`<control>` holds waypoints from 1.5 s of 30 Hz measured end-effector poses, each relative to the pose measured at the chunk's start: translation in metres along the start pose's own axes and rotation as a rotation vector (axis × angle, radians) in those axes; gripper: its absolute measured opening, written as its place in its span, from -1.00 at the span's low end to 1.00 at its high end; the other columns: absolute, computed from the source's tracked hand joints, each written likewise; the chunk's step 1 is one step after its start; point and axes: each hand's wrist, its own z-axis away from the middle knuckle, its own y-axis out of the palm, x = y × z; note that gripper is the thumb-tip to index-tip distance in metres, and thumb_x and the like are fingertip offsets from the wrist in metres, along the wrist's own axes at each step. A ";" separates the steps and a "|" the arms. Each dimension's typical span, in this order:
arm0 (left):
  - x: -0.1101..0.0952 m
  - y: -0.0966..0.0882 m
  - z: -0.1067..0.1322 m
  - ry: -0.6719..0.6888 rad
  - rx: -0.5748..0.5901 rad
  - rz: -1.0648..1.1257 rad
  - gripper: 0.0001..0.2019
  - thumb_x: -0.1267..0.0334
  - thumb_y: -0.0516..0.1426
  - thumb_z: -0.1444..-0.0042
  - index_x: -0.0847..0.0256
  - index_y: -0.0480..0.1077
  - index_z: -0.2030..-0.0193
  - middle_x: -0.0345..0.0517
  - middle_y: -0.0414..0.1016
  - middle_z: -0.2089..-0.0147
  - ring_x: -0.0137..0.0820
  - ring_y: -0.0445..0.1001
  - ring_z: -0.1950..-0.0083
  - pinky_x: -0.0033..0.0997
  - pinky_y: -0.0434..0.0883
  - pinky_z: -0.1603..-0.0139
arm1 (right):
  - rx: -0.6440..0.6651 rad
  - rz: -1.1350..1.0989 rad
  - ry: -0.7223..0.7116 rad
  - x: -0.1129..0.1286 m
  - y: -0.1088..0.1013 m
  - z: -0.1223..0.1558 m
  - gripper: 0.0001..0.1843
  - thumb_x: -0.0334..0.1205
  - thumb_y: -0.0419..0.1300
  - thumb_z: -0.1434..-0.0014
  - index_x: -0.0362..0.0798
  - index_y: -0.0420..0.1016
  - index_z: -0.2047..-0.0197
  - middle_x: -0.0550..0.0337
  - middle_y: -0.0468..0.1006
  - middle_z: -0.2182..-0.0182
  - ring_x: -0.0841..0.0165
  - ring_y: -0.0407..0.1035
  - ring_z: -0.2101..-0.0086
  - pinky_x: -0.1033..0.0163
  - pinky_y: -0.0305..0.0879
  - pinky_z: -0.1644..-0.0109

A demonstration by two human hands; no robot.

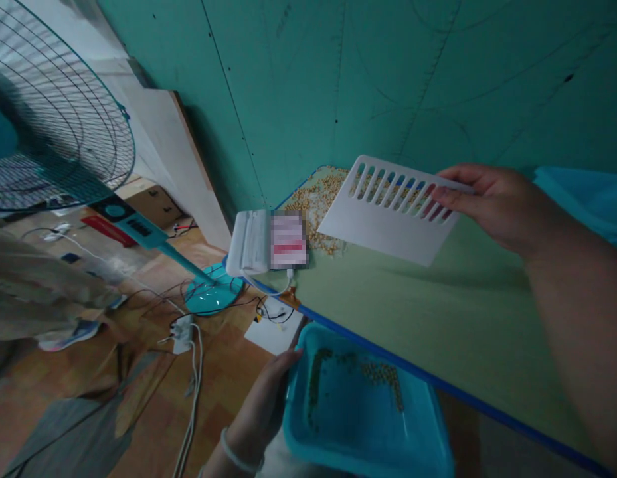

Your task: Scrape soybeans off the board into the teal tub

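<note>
My right hand (497,199) grips the slotted edge of a white plastic scraper (388,224), its thumb and fingers closed on it. The scraper is tilted above the pale green tabletop (438,292). Behind and left of it, yellowish beans (328,192) are scattered along the table's far corner. My left hand (271,392), with a light band at the wrist, is closed on the left rim of a blue plastic basin (368,458). The basin sits just below the table's blue edge. Small green beans (315,378) and yellowish beans (382,375) lie inside it.
At the table's left corner are a white cabled device (251,242) and a blurred-out screen (288,239). A standing fan (139,226), a power strip (182,332) and loose cables occupy the floor. Someone's legs (44,285) show at left. Blue plastic (587,199) lies at right.
</note>
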 end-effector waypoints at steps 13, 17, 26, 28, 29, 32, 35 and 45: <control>-0.003 -0.002 -0.005 -0.047 -0.020 0.012 -0.78 0.26 0.14 0.08 0.31 0.48 0.29 -0.01 0.59 0.49 -0.11 0.53 0.35 -0.23 0.46 0.35 | -0.027 0.006 -0.040 -0.003 -0.001 0.000 -0.83 -0.12 0.17 0.03 0.03 0.45 0.34 0.29 0.51 0.51 0.40 0.37 0.49 0.24 0.28 0.37; -0.002 -0.002 -0.003 -0.068 -0.005 -0.010 -0.74 0.29 0.16 0.10 0.23 0.46 0.21 -0.09 0.61 0.42 -0.14 0.54 0.30 -0.28 0.47 0.39 | -0.033 0.001 -0.038 -0.002 -0.001 0.001 -0.83 -0.13 0.18 0.03 0.02 0.45 0.34 0.28 0.51 0.49 0.40 0.37 0.48 0.23 0.28 0.37; -0.005 0.008 -0.006 -0.031 0.112 -0.149 -0.77 0.25 0.16 0.07 0.33 0.48 0.27 0.05 0.60 0.40 -0.26 0.55 0.37 -0.42 0.45 0.36 | -0.040 -0.001 -0.017 0.000 0.000 0.001 -0.83 -0.13 0.18 0.05 0.02 0.45 0.34 0.28 0.51 0.49 0.37 0.37 0.49 0.18 0.28 0.37; -0.005 0.010 -0.003 -0.023 0.147 -0.168 -0.77 0.24 0.15 0.05 0.33 0.48 0.27 0.05 0.60 0.39 -0.29 0.55 0.37 -0.45 0.44 0.35 | -0.043 -0.003 -0.019 0.000 0.000 0.001 -0.84 -0.13 0.18 0.05 0.03 0.45 0.35 0.28 0.51 0.50 0.38 0.36 0.49 0.19 0.28 0.38; -0.005 0.011 -0.001 -0.010 0.154 -0.170 -0.77 0.23 0.14 0.04 0.32 0.47 0.26 0.04 0.60 0.39 -0.29 0.55 0.37 -0.44 0.44 0.35 | -0.045 -0.004 -0.019 0.000 0.000 0.001 -0.84 -0.14 0.19 0.05 0.03 0.45 0.35 0.28 0.50 0.50 0.39 0.36 0.50 0.20 0.28 0.38; -0.003 0.015 0.004 0.039 0.140 -0.171 -0.76 0.22 0.12 0.02 0.30 0.46 0.24 0.01 0.60 0.39 -0.27 0.54 0.34 -0.39 0.44 0.33 | -0.040 -0.005 -0.016 0.000 0.001 0.001 -0.84 -0.13 0.19 0.05 0.02 0.45 0.36 0.28 0.50 0.51 0.39 0.36 0.50 0.19 0.28 0.37; -0.003 0.018 0.008 0.069 0.098 -0.174 -0.77 0.23 0.14 0.03 0.30 0.47 0.26 0.00 0.59 0.41 -0.25 0.54 0.33 -0.38 0.44 0.34 | -0.035 -0.007 -0.018 0.000 0.000 0.001 -0.83 -0.13 0.19 0.06 0.02 0.45 0.35 0.28 0.51 0.51 0.38 0.36 0.50 0.18 0.28 0.37; -0.005 0.014 0.009 0.072 0.059 -0.142 -0.81 0.33 0.14 0.06 0.31 0.47 0.27 -0.01 0.60 0.44 -0.24 0.54 0.33 -0.40 0.45 0.38 | -0.040 0.004 -0.021 0.000 -0.001 0.001 -0.86 -0.15 0.18 0.04 0.02 0.45 0.37 0.32 0.50 0.52 0.43 0.36 0.52 0.25 0.27 0.41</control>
